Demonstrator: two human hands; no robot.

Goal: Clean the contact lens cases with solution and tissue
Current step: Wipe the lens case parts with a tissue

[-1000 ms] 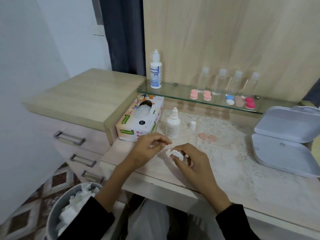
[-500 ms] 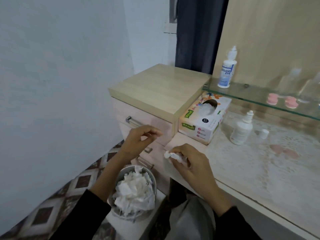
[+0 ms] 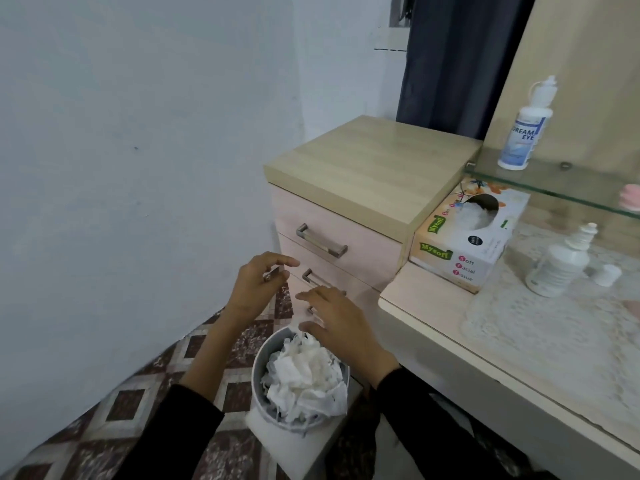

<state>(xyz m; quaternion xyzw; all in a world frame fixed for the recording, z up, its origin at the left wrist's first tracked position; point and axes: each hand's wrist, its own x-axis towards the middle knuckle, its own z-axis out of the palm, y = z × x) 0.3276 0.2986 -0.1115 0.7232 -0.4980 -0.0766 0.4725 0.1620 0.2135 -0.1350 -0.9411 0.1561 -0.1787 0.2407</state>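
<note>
While open, right grip just above crumpled tissues in bin.

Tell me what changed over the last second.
The right hand swung left off the desk to above the bin and released its tissue wad; fingers now straight, empty. The left hand also moved left. Tissue box and dropper bottle stayed put.

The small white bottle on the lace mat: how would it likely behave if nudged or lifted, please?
Tall and narrow, the small white bottle would probably tip easily. A white cap stands beside it, so it may spill.
</note>
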